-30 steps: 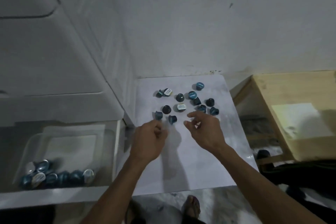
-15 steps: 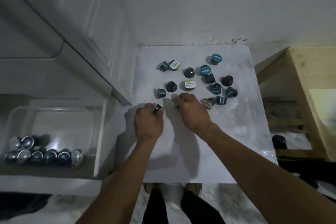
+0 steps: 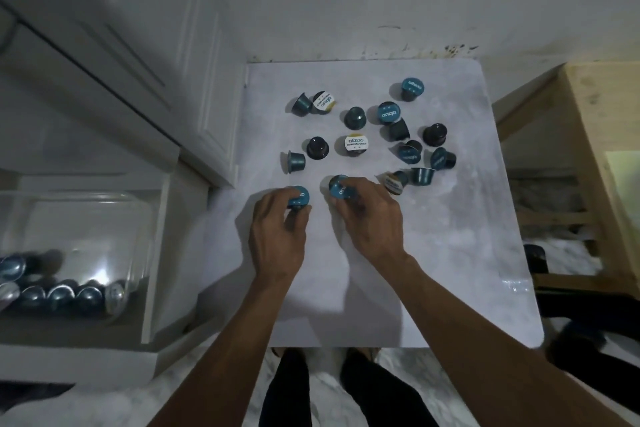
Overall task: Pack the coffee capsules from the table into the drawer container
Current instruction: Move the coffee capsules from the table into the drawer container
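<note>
The clear drawer container (image 3: pixel 79 239) at far left holds a row of capsules. On the white table (image 3: pixel 450 253), the left hand (image 3: pixel 278 234) pinches a teal capsule (image 3: pixel 298 196) at its fingertips, foil lid tilted up. The right hand (image 3: pixel 370 218) likewise grips another capsule (image 3: pixel 341 187), lid facing up-left, knuckles arched above the table, with loose capsules (image 3: pixel 381 135) scattered beyond

Glossy metallic capsules (image 3: pixel 354 116); clear shiny plastic container (image 3: pixel 138 218); matt marbled table (image 3: pixel 450 253); raw wood shelf (image 3: pixel 588 107).

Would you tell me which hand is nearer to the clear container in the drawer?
Left. The left hand lies just right of the clear container; the right hand is farther right.
</note>
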